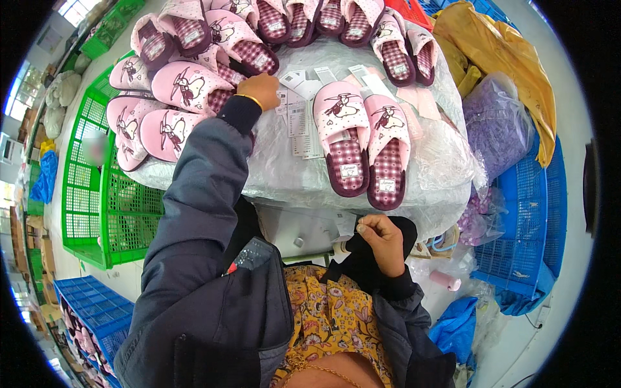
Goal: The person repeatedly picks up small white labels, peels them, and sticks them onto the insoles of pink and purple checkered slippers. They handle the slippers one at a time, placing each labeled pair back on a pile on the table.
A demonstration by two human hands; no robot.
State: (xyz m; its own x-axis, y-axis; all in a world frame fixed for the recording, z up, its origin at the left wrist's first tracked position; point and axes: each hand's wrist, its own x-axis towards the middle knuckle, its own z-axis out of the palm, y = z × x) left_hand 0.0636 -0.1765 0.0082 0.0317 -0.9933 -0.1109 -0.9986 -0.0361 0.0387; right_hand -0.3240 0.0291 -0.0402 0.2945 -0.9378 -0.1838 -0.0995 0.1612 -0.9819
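A pair of pink slippers with printed cartoon figures and plum checked insoles lies in front of me on the plastic-wrapped table. To their left, white printed paper tags are spread out. My left hand is at the left edge of these tags, beside the piled slippers. Its fingers are curled, and whatever they grip is hidden. Below the table's front edge, over my lap, my right hand has thumb and fingers pinched together. Anything between those fingertips is too small to make out.
More pink slippers line the table's far side. Green plastic crates stand at the left. Blue crates are on the right, with a purple bagged bundle and yellow cloth above. Pale pink slips lie right of the pair.
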